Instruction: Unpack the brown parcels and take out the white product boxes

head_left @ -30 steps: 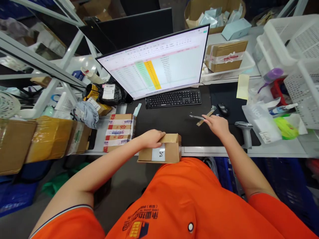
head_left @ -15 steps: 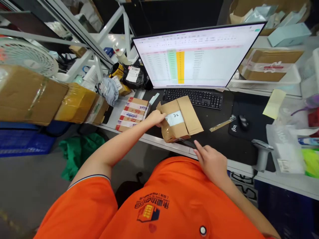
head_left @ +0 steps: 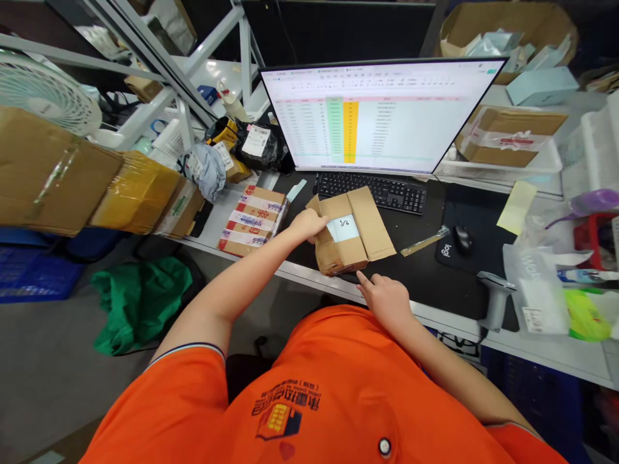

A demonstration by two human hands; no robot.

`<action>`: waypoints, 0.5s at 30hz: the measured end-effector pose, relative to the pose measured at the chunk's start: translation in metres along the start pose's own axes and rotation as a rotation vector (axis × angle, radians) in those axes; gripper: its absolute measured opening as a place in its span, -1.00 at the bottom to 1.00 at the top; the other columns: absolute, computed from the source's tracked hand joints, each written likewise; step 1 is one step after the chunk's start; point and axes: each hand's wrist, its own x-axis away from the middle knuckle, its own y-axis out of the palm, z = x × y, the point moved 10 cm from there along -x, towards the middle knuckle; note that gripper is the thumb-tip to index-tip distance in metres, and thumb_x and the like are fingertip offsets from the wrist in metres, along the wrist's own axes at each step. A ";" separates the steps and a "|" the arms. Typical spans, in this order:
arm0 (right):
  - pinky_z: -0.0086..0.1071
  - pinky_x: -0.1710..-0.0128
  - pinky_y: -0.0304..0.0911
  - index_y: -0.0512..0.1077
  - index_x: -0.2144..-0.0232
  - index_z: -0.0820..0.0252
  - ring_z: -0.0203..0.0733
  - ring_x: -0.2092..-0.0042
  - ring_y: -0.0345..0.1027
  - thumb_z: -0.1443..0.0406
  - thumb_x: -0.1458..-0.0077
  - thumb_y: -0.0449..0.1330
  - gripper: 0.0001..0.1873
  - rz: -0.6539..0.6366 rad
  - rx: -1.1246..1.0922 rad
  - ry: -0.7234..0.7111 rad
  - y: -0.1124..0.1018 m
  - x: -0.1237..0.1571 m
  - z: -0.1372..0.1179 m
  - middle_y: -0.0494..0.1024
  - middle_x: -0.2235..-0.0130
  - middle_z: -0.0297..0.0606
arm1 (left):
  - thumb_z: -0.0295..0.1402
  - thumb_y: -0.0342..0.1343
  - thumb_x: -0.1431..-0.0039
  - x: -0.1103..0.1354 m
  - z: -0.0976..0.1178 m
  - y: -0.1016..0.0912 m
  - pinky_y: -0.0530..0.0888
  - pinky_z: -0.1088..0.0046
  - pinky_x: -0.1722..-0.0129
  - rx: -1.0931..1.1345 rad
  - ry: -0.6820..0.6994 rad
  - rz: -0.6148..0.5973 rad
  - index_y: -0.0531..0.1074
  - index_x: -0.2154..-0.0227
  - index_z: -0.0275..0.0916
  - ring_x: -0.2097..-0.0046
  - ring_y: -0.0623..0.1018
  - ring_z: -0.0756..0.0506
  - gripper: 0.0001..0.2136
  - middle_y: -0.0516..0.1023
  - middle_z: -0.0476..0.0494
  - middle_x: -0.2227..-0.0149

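A small cardboard box (head_left: 360,241) with a white label lies tilted on the black desk mat (head_left: 420,274), just in front of the keyboard (head_left: 382,190). My left hand (head_left: 309,225) grips the box's left edge, fingers curled over it. My right hand (head_left: 384,296) is closed at the box's near corner, index finger stretched along a thin dark tool whose tip sits under the box's front edge. Most of the tool is hidden by the hand and box.
A monitor (head_left: 382,116) showing a spreadsheet stands behind the keyboard. A taped box (head_left: 254,219) and several parcels (head_left: 135,190) lie to the left. A tape strip (head_left: 425,241), mouse (head_left: 463,238), barcode scanner (head_left: 491,296) and plastic bags (head_left: 536,283) are on the right.
My left hand lifted the small box from the desk's front edge onto the mat and tilted it. My right hand took the thin tool from near the mouse and brought it to the box.
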 end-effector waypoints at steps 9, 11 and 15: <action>-0.34 0.42 -0.04 0.53 -0.12 0.02 -0.22 0.38 0.29 0.16 -0.39 0.01 -0.60 0.271 -0.040 0.212 0.002 0.038 0.057 0.50 0.41 -0.21 | -0.27 -0.06 -0.22 0.008 -0.015 0.007 0.64 0.32 0.30 0.301 0.068 -0.101 0.52 0.20 -0.45 0.30 0.72 -0.25 -0.65 0.69 -0.44 0.32; -0.39 0.40 0.07 0.50 -0.15 0.03 -0.22 0.35 0.37 0.12 -0.40 -0.02 -0.56 0.322 -0.175 0.317 0.013 0.056 0.091 0.55 0.35 -0.21 | -0.27 -0.12 -0.25 0.013 -0.026 0.011 0.65 0.35 0.19 0.385 0.113 -0.122 0.49 0.08 -0.39 0.18 0.72 -0.19 -0.62 0.70 -0.36 0.20; -0.33 0.19 0.33 0.51 -0.10 0.19 -0.09 0.13 0.51 0.02 -0.38 -0.11 -0.43 0.419 -0.443 0.644 0.067 0.088 0.170 0.63 0.09 -0.07 | -0.23 -0.14 -0.29 0.012 -0.067 0.023 0.64 0.28 0.06 0.674 0.165 -0.084 0.44 -0.06 -0.33 0.02 0.67 -0.20 -0.57 0.69 -0.32 0.14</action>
